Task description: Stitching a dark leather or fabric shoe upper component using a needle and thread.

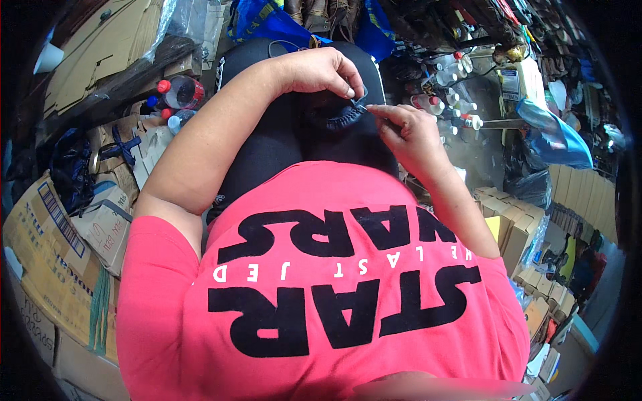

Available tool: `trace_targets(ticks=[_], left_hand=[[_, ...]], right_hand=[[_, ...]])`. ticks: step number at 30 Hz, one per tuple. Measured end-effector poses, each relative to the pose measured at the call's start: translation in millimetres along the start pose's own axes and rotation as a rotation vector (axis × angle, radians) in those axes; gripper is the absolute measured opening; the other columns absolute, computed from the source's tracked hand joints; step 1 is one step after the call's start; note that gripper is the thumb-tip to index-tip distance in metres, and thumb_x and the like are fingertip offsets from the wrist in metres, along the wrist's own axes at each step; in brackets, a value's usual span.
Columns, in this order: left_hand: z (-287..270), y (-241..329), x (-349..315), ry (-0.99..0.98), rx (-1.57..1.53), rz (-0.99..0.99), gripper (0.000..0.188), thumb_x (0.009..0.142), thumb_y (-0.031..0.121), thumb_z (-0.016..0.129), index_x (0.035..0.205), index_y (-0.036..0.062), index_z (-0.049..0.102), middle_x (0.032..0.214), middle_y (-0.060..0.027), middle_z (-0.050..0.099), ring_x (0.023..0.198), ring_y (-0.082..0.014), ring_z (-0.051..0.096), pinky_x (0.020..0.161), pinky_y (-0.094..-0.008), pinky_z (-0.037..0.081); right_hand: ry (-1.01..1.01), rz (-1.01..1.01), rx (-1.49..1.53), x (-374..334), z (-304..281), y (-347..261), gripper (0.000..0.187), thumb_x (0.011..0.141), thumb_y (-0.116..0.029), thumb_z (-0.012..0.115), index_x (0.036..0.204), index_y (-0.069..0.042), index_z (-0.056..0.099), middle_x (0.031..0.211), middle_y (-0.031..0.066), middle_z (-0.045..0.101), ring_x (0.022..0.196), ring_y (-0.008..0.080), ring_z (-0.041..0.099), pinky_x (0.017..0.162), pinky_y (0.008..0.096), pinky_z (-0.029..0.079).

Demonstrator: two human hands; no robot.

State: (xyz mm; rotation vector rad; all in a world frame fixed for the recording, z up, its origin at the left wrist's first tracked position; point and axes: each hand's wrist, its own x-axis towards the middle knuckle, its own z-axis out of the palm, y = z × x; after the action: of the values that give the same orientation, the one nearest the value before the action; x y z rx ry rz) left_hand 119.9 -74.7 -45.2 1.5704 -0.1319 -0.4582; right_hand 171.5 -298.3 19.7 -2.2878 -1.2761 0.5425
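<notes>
Above my lap, my left hand (pixel 326 72) is bent down with thumb and fingers pinched at a thin dark cord (pixel 361 100). From the right, my right hand (pixel 412 132) reaches in, its index finger stretched to the same cord and its thumb curled beneath; the fingertips look closed on the strand. Just below the cord lies a dark, curved, ribbed piece (pixel 342 121) over my black trousers (pixel 257 110). Its outline fades into the dark cloth, so its exact kind is unclear.
Plastic bottles stand at left (pixel 180 92) and right (pixel 449 73). Brown boots (pixel 322 15) and a blue bag (pixel 267 23) are ahead. Cardboard boxes (pixel 50 257) lie at left, with stacked cartons (pixel 511 217) at right beside a blue plastic sheet (pixel 558 137).
</notes>
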Motion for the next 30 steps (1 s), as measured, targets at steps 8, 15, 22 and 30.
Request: trace_targets(ticks=[8,15,22,30], left_hand=[[-0.8,4.0,3.6,0.000,0.085,-0.037,0.021,0.081,0.010,0.066,0.099,0.0003,0.068,0.089,-0.0046,0.068,0.084,-0.0108,0.061,0.083,-0.0258,0.046],[4.1,5.1,3.6,0.072,0.202,0.005,0.020,0.080,0.010,0.067,0.098,0.0019,0.069,0.087,-0.0053,0.068,0.083,-0.0128,0.062,0.082,-0.0269,0.047],[7.6,1.3,0.5,0.127,0.221,0.037,0.017,0.080,0.011,0.067,0.096,0.0039,0.071,0.088,-0.0063,0.065,0.086,-0.0145,0.061,0.081,-0.0273,0.047],[5.6,1.2,-0.2,0.102,0.155,0.023,0.018,0.080,0.010,0.067,0.097,0.0040,0.071,0.090,-0.0065,0.066,0.089,-0.0149,0.061,0.084,-0.0277,0.047]], right_hand=[[-0.069,-0.030,-0.244,11.3,-6.1,-9.7,0.023,0.078,-0.012,0.059,0.098,-0.009,0.069,0.080,0.0158,0.064,0.076,0.0333,0.063,0.072,0.0397,0.051],[-0.105,-0.113,-0.215,21.3,-12.4,-1.6,0.020,0.079,-0.012,0.058,0.094,-0.007,0.070,0.081,0.0168,0.064,0.078,0.0334,0.063,0.072,0.0410,0.051],[-0.207,-0.106,0.009,26.5,-23.6,18.9,0.025,0.077,-0.003,0.064,0.098,-0.016,0.071,0.080,0.0095,0.058,0.073,0.0246,0.061,0.064,0.0323,0.050],[-0.150,-0.269,-0.291,25.0,-30.9,12.3,0.024,0.078,-0.006,0.062,0.096,-0.019,0.072,0.077,0.0073,0.057,0.075,0.0245,0.059,0.071,0.0368,0.045]])
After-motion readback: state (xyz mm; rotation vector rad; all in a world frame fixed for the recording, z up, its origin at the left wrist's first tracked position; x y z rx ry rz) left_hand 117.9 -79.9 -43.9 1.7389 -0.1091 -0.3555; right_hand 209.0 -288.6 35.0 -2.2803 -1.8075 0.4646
